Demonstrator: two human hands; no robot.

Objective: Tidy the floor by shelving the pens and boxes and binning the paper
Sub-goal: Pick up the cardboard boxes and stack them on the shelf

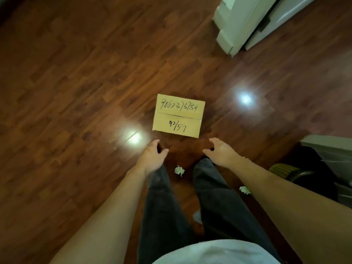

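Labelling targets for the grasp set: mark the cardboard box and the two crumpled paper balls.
cardboard box (178,115), head view, centre of the top face at the flap seam.
paper ball between the legs (179,170), head view, its middle.
paper ball under the right forearm (244,189), head view, its middle.

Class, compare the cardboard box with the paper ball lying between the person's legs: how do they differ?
The box is tan, the paper ball whitish. The box is flat-sided and closed, with handwriting on top; the ball is crumpled and blank. The box is far larger. Both lie on the wooden floor, untouched by either hand.
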